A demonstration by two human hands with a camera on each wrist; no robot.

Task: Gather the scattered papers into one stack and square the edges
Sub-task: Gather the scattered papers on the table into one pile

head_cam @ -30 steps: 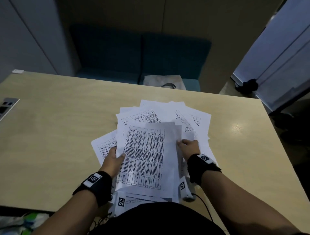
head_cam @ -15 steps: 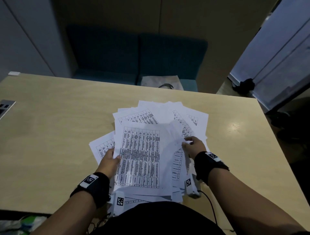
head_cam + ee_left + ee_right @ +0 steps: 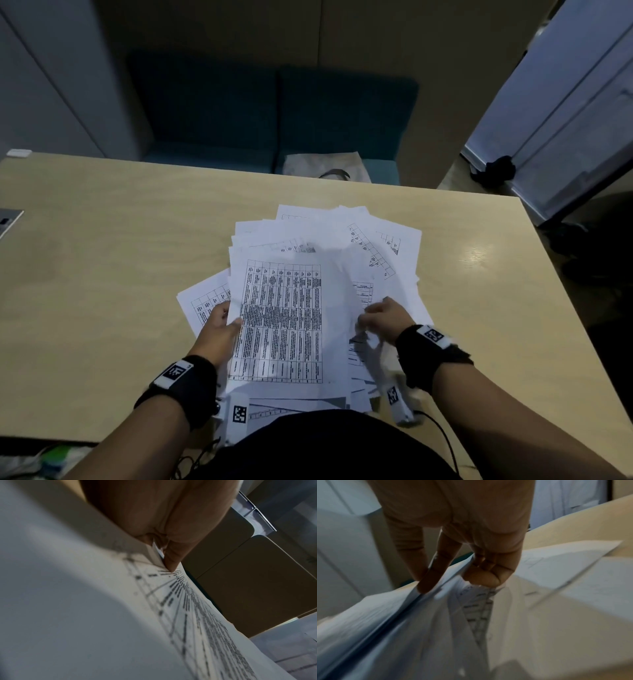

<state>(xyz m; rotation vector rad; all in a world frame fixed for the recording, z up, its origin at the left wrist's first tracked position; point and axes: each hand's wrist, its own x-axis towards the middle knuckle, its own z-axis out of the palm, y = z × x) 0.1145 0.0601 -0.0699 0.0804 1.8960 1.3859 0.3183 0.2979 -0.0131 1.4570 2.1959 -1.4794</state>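
Note:
A loose pile of white printed papers lies fanned out on the pale wooden table. On top is a sheet with a dense table of text. My left hand grips the left edge of the upper sheets, thumb on top; in the left wrist view the fingers pinch the paper edge. My right hand holds the right side of the sheets; in the right wrist view its fingers pinch a lifted, blurred sheet. More sheets stick out behind and to the right.
A teal sofa with a pale bag stands behind the far table edge. A metal socket plate sits at the table's left. A cable trails near my right wrist. Bare tabletop spreads left and right of the pile.
My right hand has pulled back toward me along the right side with a sheet lifting and blurring. The left hand keeps its hold on the left edge.

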